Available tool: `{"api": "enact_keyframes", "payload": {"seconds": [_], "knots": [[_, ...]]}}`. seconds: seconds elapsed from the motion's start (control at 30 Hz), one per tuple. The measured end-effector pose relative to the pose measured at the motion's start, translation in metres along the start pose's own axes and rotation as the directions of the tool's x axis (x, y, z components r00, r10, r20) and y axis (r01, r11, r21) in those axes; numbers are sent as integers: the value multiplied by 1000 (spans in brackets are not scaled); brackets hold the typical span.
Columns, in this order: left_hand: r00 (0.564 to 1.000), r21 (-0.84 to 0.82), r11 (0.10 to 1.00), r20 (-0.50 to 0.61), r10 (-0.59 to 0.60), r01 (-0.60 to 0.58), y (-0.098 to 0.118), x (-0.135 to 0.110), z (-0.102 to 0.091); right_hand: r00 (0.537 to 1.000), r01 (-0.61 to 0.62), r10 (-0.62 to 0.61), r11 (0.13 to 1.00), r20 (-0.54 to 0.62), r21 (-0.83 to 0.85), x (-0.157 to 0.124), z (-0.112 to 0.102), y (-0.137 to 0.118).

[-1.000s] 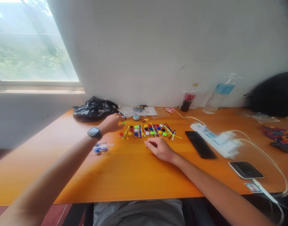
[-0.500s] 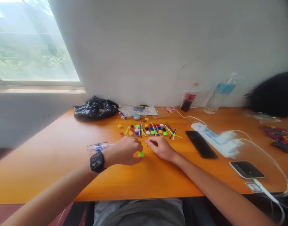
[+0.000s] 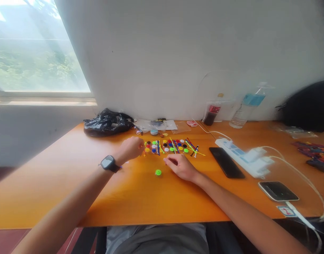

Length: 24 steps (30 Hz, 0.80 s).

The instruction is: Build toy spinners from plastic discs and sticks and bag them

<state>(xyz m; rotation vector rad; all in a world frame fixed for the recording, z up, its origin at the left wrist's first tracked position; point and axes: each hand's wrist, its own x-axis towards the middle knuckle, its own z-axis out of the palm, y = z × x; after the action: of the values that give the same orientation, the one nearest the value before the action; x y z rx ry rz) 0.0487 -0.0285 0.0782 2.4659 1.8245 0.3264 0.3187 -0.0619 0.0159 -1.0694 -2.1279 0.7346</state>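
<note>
My left hand, with a black watch on its wrist, reaches over the left end of a spread of small coloured plastic pieces. Its fingers point down and are hidden behind the back of the hand, so whether they hold anything cannot be told. Nearer to me, a green round piece lies alone on the table. To its right my right hand rests on the tabletop, fingers curled in toward the thumb, nothing visible in them. Beyond it lie round pieces like the white disc, with thin coloured sticks between them.
A black plastic bag sits at the back left. Along the wall stand a cola bottle and a clear bottle. On the right lie a black phone, a white power strip with cables, and another device.
My left hand has let go of the green round piece, leaving it on the table, and has moved left and away from me to the coloured pieces. My right hand has stayed in place.
</note>
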Motion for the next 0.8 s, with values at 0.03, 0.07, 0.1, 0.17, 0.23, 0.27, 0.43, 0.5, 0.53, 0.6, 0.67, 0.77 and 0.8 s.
{"api": "enact_keyframes", "payload": {"seconds": [0.03, 0.07, 0.1, 0.17, 0.23, 0.27, 0.43, 0.5, 0.53, 0.6, 0.67, 0.77, 0.8], "knots": [[1000, 26, 999, -2, -27, 28, -3, 4, 5, 1000, 0, 1, 1000, 3, -8, 0, 0, 0], [999, 47, 998, -2, -49, 49, -6, 7, 10, 1000, -1, 1, 1000, 6, -14, 0, 0, 0], [998, 62, 996, -1, -66, 66, -8, 9, 15, 1000, -1, 1, 1000, 6, -16, 0, -1, 0], [996, 80, 993, 7, -92, 91, -11, 12, 24, 1000, 1, -1, 1000, 2, -15, 0, -1, 0], [994, 87, 990, 13, -113, 111, -13, 13, 29, 1000, 1, -1, 1000, -1, -15, 0, -1, -1], [993, 89, 989, 13, -120, 118, -13, 14, 30, 1000, -1, 1, 1000, -2, -16, 0, -1, -1], [991, 88, 987, 7, -134, 132, -11, 15, 30, 1000, -5, 5, 1000, 10, -19, 0, -2, -4], [991, 99, 986, 2, -135, 134, -9, 14, 30, 1000, -4, 5, 1000, 9, -24, 0, -2, -5], [991, 105, 985, -3, -134, 134, -8, 14, 30, 1000, -3, 4, 1000, 7, -27, 0, -2, -5], [992, 114, 985, -20, -127, 128, -6, 13, 30, 1000, -1, 1, 1000, 3, -30, 0, -2, -4], [993, 121, 987, -52, -104, 110, -6, 11, 30, 1000, 0, 0, 1000, 4, -29, 0, -2, -4], [990, 120, 991, -131, -49, 65, -8, 10, 30, 1000, 0, 0, 1000, 4, -25, 0, -1, -3], [987, 116, 992, -160, -29, 48, -9, 9, 31, 1000, 0, 0, 1000, 3, -24, 0, -1, -3]]}}
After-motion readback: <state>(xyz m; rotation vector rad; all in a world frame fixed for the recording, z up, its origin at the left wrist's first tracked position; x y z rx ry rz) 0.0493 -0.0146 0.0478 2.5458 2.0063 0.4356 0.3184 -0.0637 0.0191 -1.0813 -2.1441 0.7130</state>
